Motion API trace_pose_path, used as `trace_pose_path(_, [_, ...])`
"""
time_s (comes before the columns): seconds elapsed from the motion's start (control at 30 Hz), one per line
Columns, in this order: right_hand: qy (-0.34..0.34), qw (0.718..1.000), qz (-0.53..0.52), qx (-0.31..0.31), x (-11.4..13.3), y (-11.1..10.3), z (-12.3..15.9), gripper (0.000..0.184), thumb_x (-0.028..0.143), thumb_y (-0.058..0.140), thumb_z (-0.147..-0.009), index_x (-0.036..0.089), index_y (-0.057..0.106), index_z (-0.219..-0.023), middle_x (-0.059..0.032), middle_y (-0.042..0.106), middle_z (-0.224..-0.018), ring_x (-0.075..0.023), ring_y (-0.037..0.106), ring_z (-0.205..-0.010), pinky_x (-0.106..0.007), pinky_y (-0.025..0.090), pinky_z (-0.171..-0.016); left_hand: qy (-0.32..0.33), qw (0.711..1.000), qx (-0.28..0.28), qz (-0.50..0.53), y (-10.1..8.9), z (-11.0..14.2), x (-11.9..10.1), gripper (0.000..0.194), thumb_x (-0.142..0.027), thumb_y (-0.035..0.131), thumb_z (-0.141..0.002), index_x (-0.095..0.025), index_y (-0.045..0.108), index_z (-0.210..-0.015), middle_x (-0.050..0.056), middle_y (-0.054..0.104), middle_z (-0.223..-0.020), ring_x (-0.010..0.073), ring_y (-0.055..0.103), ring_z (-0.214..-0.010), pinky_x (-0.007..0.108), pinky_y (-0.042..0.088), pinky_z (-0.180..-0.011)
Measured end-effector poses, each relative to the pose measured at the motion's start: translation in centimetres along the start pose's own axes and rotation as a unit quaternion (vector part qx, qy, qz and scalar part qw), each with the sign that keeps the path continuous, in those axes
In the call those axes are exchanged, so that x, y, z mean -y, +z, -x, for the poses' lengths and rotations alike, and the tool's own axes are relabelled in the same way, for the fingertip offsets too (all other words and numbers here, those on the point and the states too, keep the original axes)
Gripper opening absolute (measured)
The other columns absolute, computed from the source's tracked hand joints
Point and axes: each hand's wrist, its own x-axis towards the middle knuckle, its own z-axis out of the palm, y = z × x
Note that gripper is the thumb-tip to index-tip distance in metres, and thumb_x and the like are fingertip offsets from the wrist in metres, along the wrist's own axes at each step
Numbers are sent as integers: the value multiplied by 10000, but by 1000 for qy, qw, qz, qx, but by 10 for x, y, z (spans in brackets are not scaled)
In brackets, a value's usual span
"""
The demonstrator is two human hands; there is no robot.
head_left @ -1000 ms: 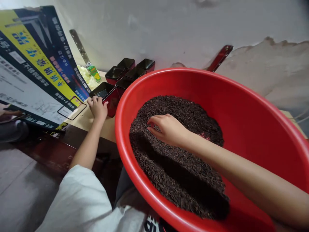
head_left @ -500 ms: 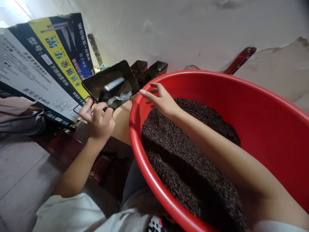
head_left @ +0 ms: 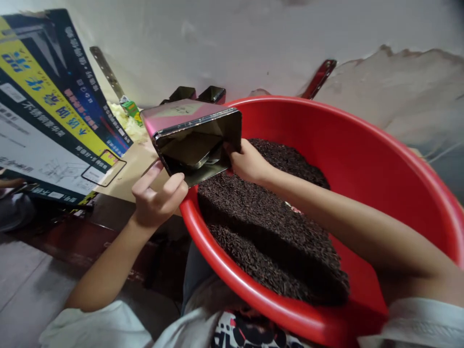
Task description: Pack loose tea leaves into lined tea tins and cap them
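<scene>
A rectangular pink metal tin (head_left: 184, 116) lies tilted over the near-left rim of a big red basin (head_left: 391, 208), its open mouth facing me. Folded or flat shiny pieces show inside, but I cannot tell what they are. My left hand (head_left: 155, 195) grips the tin at its lower left edge, thumb and fingers bent. On the opposite side my right hand (head_left: 250, 162) holds the tin's right wall, with fingertips partly hidden at the mouth. Below my right forearm, dark dry tea-like leaves (head_left: 253, 208) are heaped in the basin.
A large printed cardboard box (head_left: 50, 106) stands at the left. Behind the basin, open tins (head_left: 212, 94) rest near the wall, beside a perforated red strip (head_left: 321, 77). A green and yellow packet (head_left: 131, 110) and a thin rectangular dark frame (head_left: 103, 166) lie at left.
The tin has come right and turned, now showing its pink side and open mouth. My right hand has gone from empty to gripping its right wall. The view has shifted right.
</scene>
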Motion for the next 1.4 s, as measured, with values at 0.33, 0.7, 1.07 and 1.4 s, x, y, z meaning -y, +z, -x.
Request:
trace_pose_path(0.33, [54,965,25,-254,-30,-80,74,253,55,349,-827,209,371,-627,57,378,-460,-65,364,-401,-199,315,-399,72,987,37,141,38,-68,-52,247,-190,628,-804,-285,614,-1031,-17,670,-1035,186,547,-1050,350,449,-1000])
trace_pose_path(0.7, [175,914,-33,-363,-97,-121,69,271,-38,296,-684,210,380,-615,60,374,-404,-93,379,-394,-233,316,-443,69,949,288,107,136,-139,-119,384,-115,306,-904,-20,573,-1162,181,627,-1122,293,524,-1160,451,361,-1055])
trace_pose_path(1.07, [215,915,-37,-339,-137,-131,67,201,26,359,-678,198,449,-729,23,483,-599,-106,434,-463,-239,391,-477,70,932,320,155,164,-130,-126,286,-224,302,-949,-148,577,-922,96,623,-883,246,587,-858,371,456,-701])
trace_pose_path(1.4, [258,915,-37,-309,-142,-130,70,194,48,340,-733,192,458,-787,-20,532,-663,-115,461,-464,-270,442,-508,-49,994,-25,96,112,-171,-67,275,-349,255,-962,-187,473,-919,53,524,-831,216,564,-811,380,441,-703])
